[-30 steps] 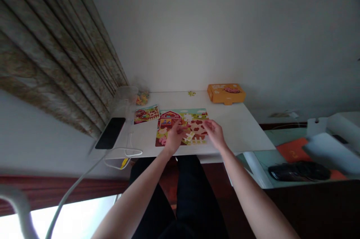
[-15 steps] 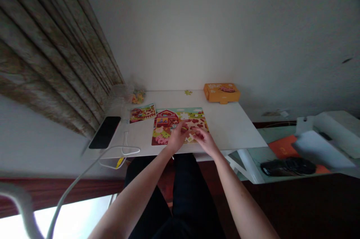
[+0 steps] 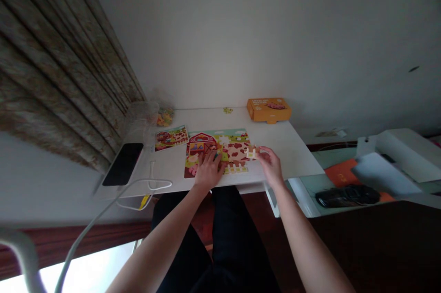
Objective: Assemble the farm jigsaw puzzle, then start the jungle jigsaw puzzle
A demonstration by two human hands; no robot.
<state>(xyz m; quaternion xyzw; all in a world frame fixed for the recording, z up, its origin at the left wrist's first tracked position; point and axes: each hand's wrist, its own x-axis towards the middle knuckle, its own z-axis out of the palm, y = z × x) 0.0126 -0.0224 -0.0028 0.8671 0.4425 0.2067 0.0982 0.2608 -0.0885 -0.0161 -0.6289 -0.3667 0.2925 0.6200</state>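
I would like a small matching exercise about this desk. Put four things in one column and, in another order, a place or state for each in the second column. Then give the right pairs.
Things:
1. Orange box
2. Black smartphone
3. Small farm picture card
4. Right hand

Places or states:
A. At the far edge of the white desk
B. Pinching a cream fence puzzle piece
C. At the desk's left edge, beside a white cable
D. Next to the top-left corner of the farm jigsaw puzzle

Pairs: 1-A, 2-C, 3-D, 4-B
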